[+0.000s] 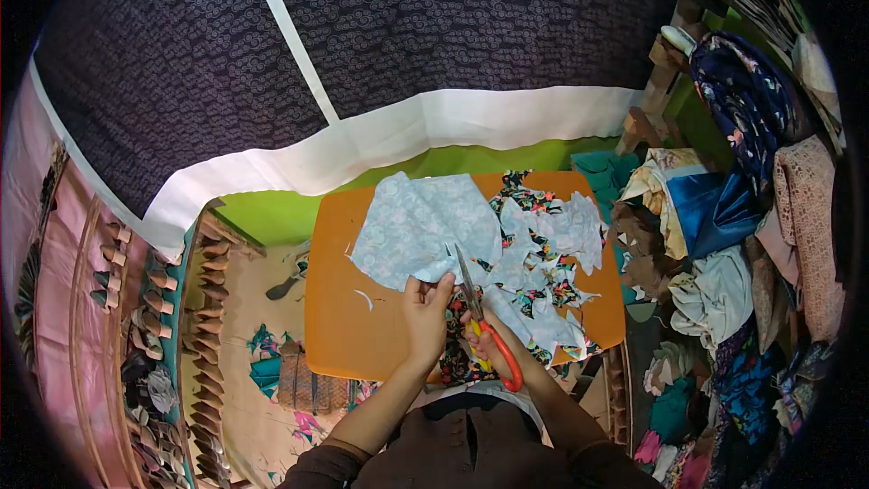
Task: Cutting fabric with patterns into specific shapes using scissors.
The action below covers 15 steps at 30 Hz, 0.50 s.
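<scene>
My left hand (427, 308) pinches the near edge of a pale blue cloth (425, 217), which spreads over the far left of the table. In my right hand (493, 333) is a pair of scissors (466, 276) with orange-red and yellow handles. Their blades point away from me, apart at the tips, at the cloth's edge just right of my left fingers. Cut pieces of pale fabric (534, 249) lie to the right, mixed with black floral fabric (455, 353). A thin pale scrap (364, 299) rests left of my left hand.
An orange-brown table (339, 326) stands before me. Heaped cloth (715, 294) fills the right side. Shoe forms (210, 335) line racks at the left. A dark patterned curtain (453, 27) with a white border hangs beyond the table. Scraps (264, 367) litter the floor.
</scene>
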Available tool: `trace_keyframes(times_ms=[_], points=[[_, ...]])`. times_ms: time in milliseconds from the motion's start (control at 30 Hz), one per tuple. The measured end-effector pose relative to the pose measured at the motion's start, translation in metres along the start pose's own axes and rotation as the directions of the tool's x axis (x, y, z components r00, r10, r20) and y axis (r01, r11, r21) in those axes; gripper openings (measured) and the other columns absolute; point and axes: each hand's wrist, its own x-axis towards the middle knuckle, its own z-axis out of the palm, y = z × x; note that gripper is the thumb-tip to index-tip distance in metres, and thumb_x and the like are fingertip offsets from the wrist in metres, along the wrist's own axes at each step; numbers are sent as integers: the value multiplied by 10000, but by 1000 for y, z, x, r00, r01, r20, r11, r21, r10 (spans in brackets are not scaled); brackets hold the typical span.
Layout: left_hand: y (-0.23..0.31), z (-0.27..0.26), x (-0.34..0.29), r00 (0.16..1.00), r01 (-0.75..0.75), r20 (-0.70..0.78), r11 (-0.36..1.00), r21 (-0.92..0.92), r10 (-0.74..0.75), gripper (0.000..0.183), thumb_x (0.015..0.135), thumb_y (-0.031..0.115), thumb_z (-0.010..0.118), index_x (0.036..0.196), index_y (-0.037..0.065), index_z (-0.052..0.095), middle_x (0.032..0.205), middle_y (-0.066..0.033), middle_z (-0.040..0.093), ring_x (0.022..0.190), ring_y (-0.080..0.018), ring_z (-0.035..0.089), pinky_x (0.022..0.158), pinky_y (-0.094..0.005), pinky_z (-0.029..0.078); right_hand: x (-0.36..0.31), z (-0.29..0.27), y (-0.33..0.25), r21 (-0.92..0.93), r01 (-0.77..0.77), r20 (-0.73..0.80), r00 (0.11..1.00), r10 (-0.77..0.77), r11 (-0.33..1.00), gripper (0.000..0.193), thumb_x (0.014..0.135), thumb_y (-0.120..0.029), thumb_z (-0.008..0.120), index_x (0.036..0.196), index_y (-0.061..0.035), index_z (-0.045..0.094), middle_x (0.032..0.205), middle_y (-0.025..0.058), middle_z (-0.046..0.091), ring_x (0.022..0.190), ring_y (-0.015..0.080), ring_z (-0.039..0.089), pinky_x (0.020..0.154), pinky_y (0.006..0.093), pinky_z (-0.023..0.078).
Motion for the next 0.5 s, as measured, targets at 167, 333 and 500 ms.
trace_keyframes(times_ms=[167,333,500], points=[[0,-4,8,1000,-2,14,1000,-22,2,196,805,71,558,977,22,477,886,-42,548,787,-97,525,689,-243,457,-4,0,-5,25,-112,-19,993,112,993,433,816,-422,468,1045,-57,429,686,-7,404,556,54,361,496,186,313],[4,-5,11,1000,6,18,1000,-1,-6,174,802,70,556,947,32,467,802,-14,522,742,-81,505,683,-255,457,-8,2,-7,-92,-110,-89,991,102,990,306,855,-310,485,1021,-53,475,657,-5,446,582,66,410,545,211,360],[11,-3,12,995,31,96,999,-22,-28,188,795,71,561,946,48,452,713,17,444,683,-67,471,679,-262,456,-10,2,-5,53,-153,-21,988,154,987,536,788,-487,502,1103,-66,397,736,-8,392,584,38,345,474,160,283]])
